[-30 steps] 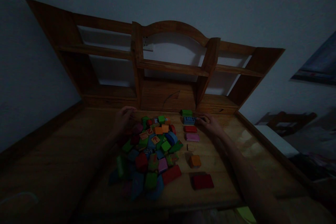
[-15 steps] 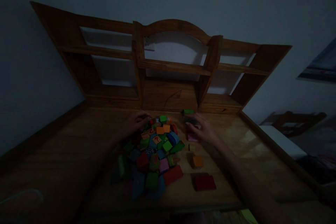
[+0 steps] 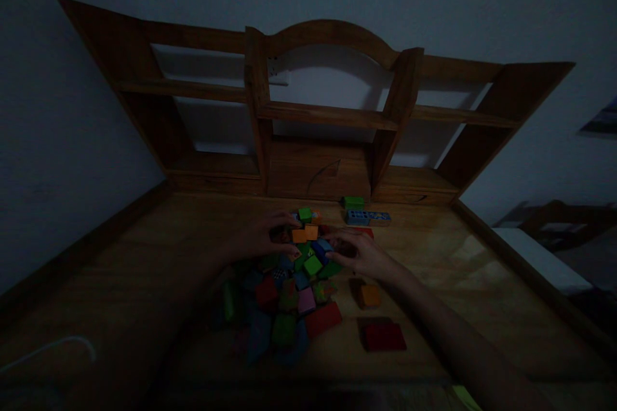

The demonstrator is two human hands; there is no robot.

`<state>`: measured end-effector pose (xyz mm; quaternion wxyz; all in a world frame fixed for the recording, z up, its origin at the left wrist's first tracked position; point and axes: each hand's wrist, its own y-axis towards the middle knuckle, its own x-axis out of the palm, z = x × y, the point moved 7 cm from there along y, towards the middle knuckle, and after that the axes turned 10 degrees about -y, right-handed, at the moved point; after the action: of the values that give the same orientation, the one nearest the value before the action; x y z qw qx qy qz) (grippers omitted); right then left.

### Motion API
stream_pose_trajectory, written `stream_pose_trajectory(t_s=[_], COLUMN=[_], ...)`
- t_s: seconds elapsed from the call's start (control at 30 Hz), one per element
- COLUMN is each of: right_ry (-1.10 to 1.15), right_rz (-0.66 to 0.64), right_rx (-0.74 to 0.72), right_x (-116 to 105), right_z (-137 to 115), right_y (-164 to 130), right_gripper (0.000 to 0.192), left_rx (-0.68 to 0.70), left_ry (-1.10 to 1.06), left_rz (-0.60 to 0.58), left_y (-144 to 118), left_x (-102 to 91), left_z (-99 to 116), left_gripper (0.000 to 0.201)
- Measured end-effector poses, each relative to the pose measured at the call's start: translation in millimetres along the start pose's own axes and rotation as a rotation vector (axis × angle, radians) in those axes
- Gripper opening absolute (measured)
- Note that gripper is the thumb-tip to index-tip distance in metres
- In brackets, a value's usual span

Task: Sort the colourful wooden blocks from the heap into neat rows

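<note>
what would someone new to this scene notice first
Probably the heap of coloured blocks on the wooden desk, with the left hand and right hand at its two sides. Behind it stands a wooden shelf with an arched top. A dark red block lies apart, at front right.

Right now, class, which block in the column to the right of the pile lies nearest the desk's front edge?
The dark red block: the orange block lies behind it, and the others lie farther back.

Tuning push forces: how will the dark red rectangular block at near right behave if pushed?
The dark red rectangular block likely slides rather than rolls: its faces look flat. Tipping seems unlikely, as it lies low and broad on the wooden desk. Probably stiff, given its straight edges.
</note>
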<state>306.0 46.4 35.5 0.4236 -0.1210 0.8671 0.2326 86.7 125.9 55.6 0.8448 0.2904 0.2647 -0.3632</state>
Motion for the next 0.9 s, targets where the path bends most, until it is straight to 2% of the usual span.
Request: stream_pose_trajectory(t_s=[0.1, 0.23, 0.37, 0.5, 0.63, 0.77, 0.9], right_ry=[-0.010, -0.005, 0.008, 0.026, 0.026, 0.039, 0.046], right_rz=[0.007, 0.020, 0.015, -0.006, 0.014, 0.026, 0.037], right_rx=[0.003, -0.012, 0.001, 0.005, -0.003, -0.003, -0.013], right_x=[0.3, -0.9, -1.7, -1.0, -1.5, -0.4, -0.3], right_z=[-1.3, -3.0, -3.9, -5.5, -6.8, -6.3, -5.8], right_y=[0.2, 0.8, 1.3, 1.9, 3.0, 4.1, 4.5], right_gripper=[0.034, 0.034, 0.033, 0.033, 0.032, 0.032, 0.032], left_rx=[0.046, 0.061, 0.079, 0.081, 0.051, 0.052, -0.017], left_ry=[0.054, 0.096, 0.176, 0.305, 0.386, 0.358, 0.323], left_rz=[-0.016, 0.035, 0.088, 0.015, -0.034, 0.008, 0.052], left_y=[0.8, 1.9, 6.1, 14.3, 20.1, 22.8, 24.6], left_x=[8.2, 10.7, 11.8, 23.0, 32.8, 35.0, 31.6], left_z=[2.7, 3.2, 16.5, 28.3, 25.7, 23.0, 18.7], left_gripper=[0.044, 0.036, 0.047, 0.047, 0.049, 0.045, 0.040])
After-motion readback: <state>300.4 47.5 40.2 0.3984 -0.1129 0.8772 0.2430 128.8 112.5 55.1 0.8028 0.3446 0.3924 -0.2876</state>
